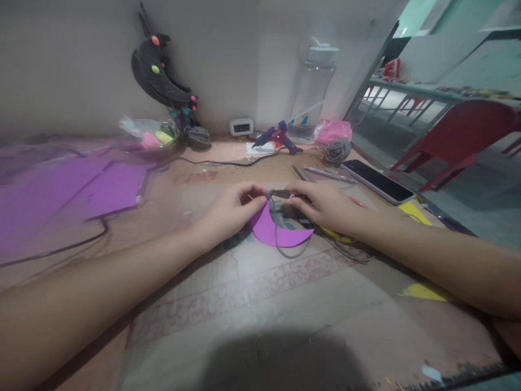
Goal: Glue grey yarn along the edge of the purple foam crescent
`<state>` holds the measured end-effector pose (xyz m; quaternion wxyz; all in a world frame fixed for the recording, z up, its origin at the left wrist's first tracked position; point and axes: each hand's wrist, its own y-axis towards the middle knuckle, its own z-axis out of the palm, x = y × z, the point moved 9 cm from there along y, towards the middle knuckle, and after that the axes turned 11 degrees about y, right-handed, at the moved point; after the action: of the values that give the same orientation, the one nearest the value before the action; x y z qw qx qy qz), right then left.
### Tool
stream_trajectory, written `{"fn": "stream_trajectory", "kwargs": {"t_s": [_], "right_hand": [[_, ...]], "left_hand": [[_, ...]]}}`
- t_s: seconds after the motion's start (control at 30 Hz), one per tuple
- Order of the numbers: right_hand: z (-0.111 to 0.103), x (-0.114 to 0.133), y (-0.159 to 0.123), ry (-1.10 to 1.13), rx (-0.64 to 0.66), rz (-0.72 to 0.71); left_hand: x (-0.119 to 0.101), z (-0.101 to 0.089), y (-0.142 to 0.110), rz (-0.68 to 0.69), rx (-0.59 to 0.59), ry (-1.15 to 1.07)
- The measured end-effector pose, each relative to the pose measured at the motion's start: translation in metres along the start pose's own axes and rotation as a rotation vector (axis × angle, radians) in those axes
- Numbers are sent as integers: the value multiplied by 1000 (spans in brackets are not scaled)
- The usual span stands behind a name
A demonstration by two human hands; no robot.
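Observation:
My left hand (240,203) pinches the upper tip of a purple paper crescent (271,231) between thumb and fingers. Grey cord (285,254) lies around that tip and loops down across the crescent. In my right hand (323,203) is a dark, narrow tool (280,193), its front end touching or very near the cord at the pinched tip; my fingers hide its rear, so its exact kind is unclear. More grey strands trail under my right wrist.
A lit glue gun (280,137) stands at the back beside a clear bottle (313,87). A phone (378,181) lies to the right, purple sheets (114,187) to the left. A dark felt crescent (157,76) with coloured balls leans on the wall. A cable (223,162) crosses behind my hands.

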<state>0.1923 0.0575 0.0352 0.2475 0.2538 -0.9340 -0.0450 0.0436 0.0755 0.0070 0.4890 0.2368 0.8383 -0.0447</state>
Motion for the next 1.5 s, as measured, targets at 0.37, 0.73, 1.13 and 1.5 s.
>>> {"fn": "stream_trajectory", "kwargs": {"t_s": [0.37, 0.73, 1.13, 1.5], "right_hand": [[1, -1, 0, -2, 14, 12], [-2, 0, 0, 31, -19, 2], [0, -1, 1, -7, -13, 3], [1, 1, -1, 19, 21, 4]], "left_hand": [[-3, 0, -1, 6, 5, 11], [-1, 0, 1, -2, -2, 6], [-1, -2, 0, 5, -5, 19], [-1, 1, 1, -26, 37, -69]]}}
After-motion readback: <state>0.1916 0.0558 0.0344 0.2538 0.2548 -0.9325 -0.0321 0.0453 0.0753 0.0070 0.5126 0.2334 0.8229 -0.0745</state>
